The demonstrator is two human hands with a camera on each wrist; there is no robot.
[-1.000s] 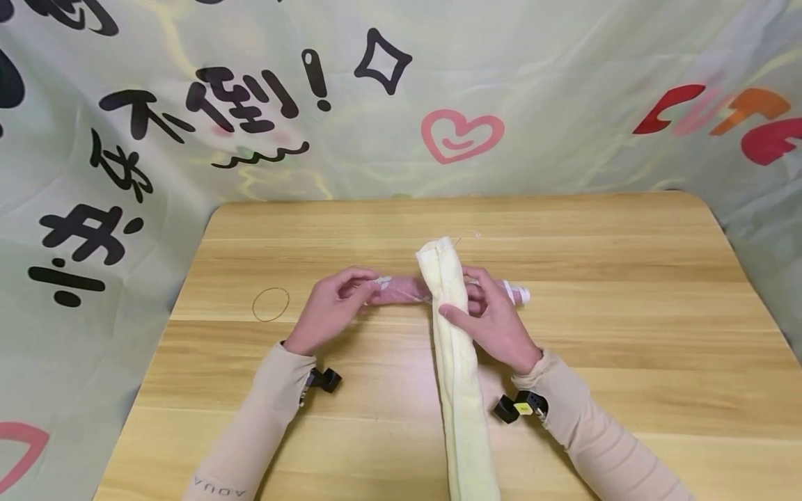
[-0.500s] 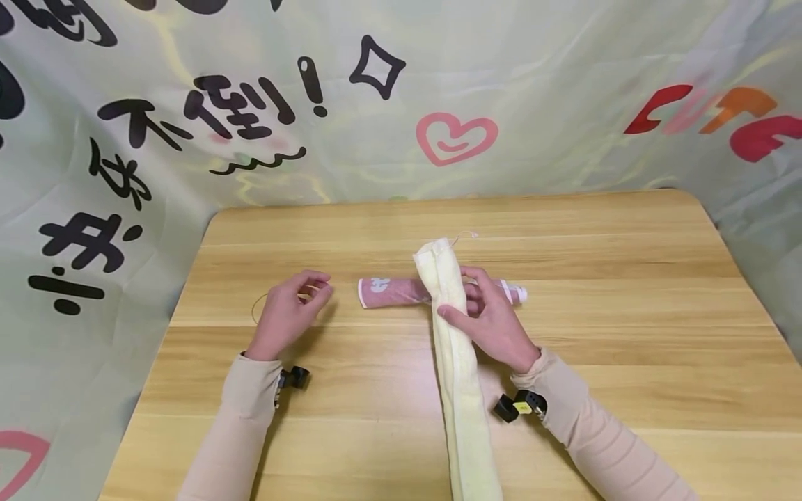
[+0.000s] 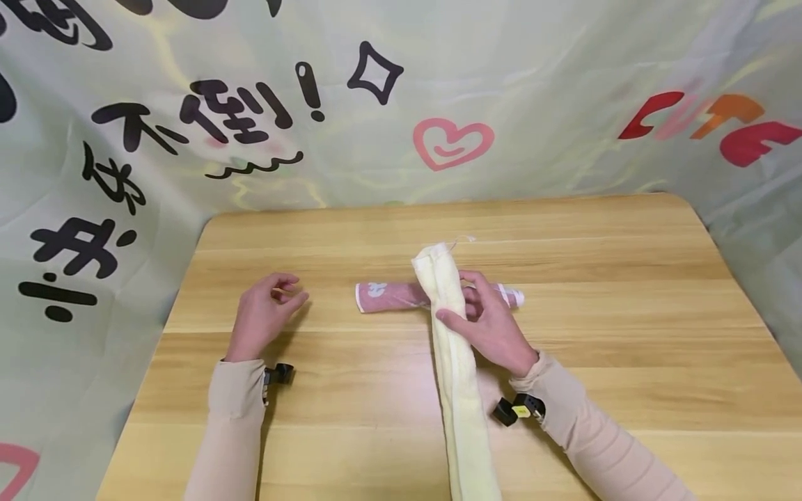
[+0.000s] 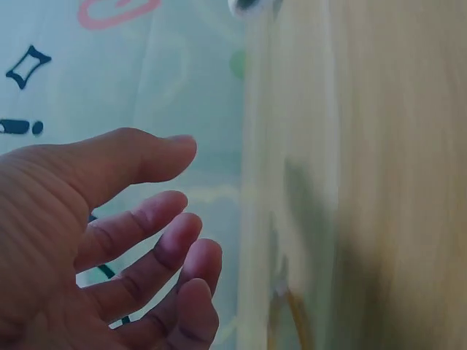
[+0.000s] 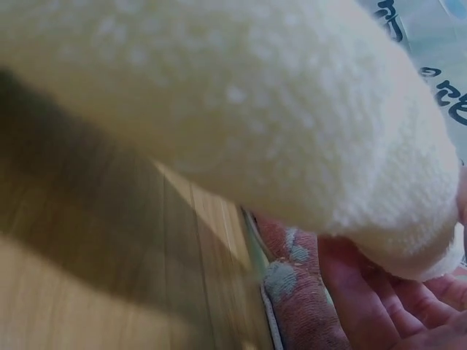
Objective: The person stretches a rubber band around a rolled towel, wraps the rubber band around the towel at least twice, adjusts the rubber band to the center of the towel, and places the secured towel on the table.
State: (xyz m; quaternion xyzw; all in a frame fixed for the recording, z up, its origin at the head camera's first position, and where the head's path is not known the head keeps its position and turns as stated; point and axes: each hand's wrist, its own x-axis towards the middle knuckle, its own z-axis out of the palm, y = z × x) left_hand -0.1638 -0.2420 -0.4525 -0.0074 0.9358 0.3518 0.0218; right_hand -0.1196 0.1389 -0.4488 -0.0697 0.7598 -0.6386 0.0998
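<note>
Around the middle of the bench [image 3: 626,327], a long, soft yellow towel [image 3: 455,383] lies folded into a strip. Its top end points to the bench's far edge, and its other end runs out of the head view on the near side. It goes over a rolled pink towel [image 3: 391,298], which lies sideways, its ends facing the bench's left and right edges. The right hand [image 3: 495,323] holds the yellow towel near its top end, pinched between the thumb and the other fingers. The left hand [image 3: 263,313] is near the bench's left edge, well apart from both towels. Its fingers are a bit bent, with a gap to the thumb, and they hold nothing. Near it, in the left wrist view, a thin brown loop [image 4: 298,321] shows on the bench, rather blurry. A thin white thread [image 3: 462,239] sticks out past the yellow towel's top end. Both arms have pale sleeves [image 3: 234,431] and small black cameras [image 3: 283,374]. Behind the bench's far edge hangs a pale cloth [image 3: 551,104] with black writing and a pink heart [image 3: 452,145].
</note>
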